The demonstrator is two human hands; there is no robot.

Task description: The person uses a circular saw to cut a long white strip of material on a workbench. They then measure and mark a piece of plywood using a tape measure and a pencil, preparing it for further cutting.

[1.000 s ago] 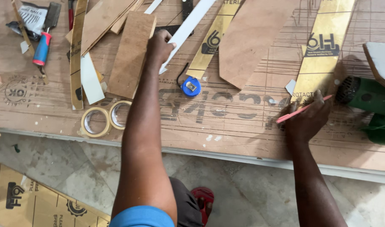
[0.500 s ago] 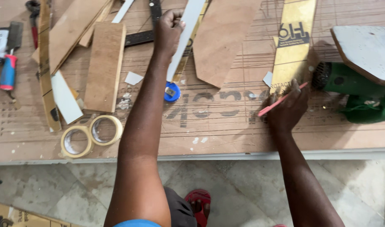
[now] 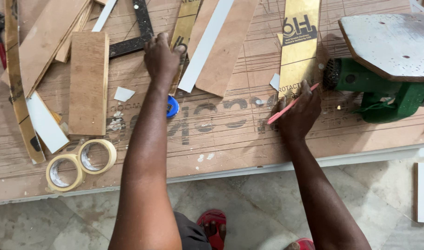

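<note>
A scarred plywood workbench [image 3: 221,139] fills the upper part of the view, its face crossed with old saw lines and faded stencil lettering, with a pale stone floor [image 3: 258,203] below its near edge and a red sandal [image 3: 214,227] showing at six o'clock.

The left hand [image 3: 162,58] reaches up toward eleven o'clock, fingers curled down onto the end of a narrow gold-faced strip [image 3: 183,28], close beside a black framing square [image 3: 138,32] and a white laminate strip [image 3: 205,46]; whether it pinches the strip or merely presses on it cannot be told. A small blue tape measure [image 3: 172,106] lies beside the forearm, near the bench's middle.

The right hand [image 3: 297,113], at about three o'clock, has its fingers closed around a pink pencil [image 3: 291,104], tip pointing down-left, resting at the near end of a wider gold laminate strip [image 3: 297,46] (printed, with a protective film). Just to its right sits a green power tool [image 3: 379,90] under a worn metal-faced board [image 3: 388,39].

As for progress, judging from how things lie: several strips are already cut and scattered, no fresh pencil line can be made out on the gold piece, so marking looks barely begun, with any cutting yet to come.

At nine o'clock lie a short plywood offcut [image 3: 88,83], longer wood strips [image 3: 45,41], and two rolls of masking tape [image 3: 80,164] near the bench edge. A white offcut [image 3: 423,192] rests on the floor at four o'clock.
</note>
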